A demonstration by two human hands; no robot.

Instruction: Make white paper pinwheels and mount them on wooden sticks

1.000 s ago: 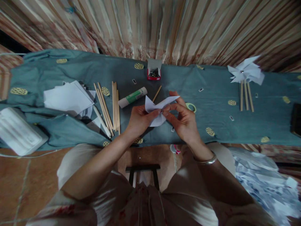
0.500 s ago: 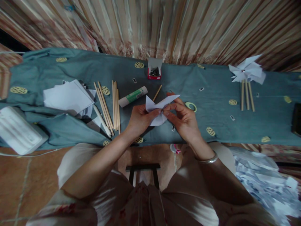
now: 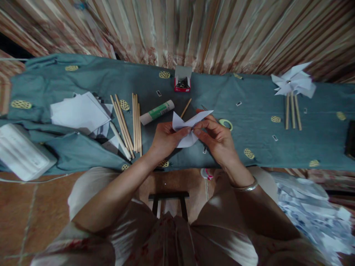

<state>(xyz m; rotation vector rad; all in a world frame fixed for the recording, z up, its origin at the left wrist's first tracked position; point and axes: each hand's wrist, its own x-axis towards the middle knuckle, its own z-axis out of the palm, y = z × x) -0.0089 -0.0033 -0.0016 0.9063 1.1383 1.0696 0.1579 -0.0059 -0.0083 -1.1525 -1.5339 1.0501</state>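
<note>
A white paper pinwheel is held above the table between both hands, its blades folded toward the centre. My left hand is closed on its left side, thumb pressed at the middle. From the right, my right hand pinches the pinwheel's centre with thumb and index finger, which hide whatever is there. Behind the pinwheel a wooden stick lies on the cloth, its near end covered. Scissors with a pale green handle rest beside my right hand, partly hidden by it.
A small red box of metal pins stands open at the back. Left of the hands lie a glue stick, wooden sticks, paper sheets and a white box-shaped thing. Finished pinwheels lie at right. A bag of paper scraps sits below.
Both hands keep their hold on the pinwheel. The right thumb and finger have closed over its centre, where a small shiny spot showed before. The view has shifted slightly.
</note>
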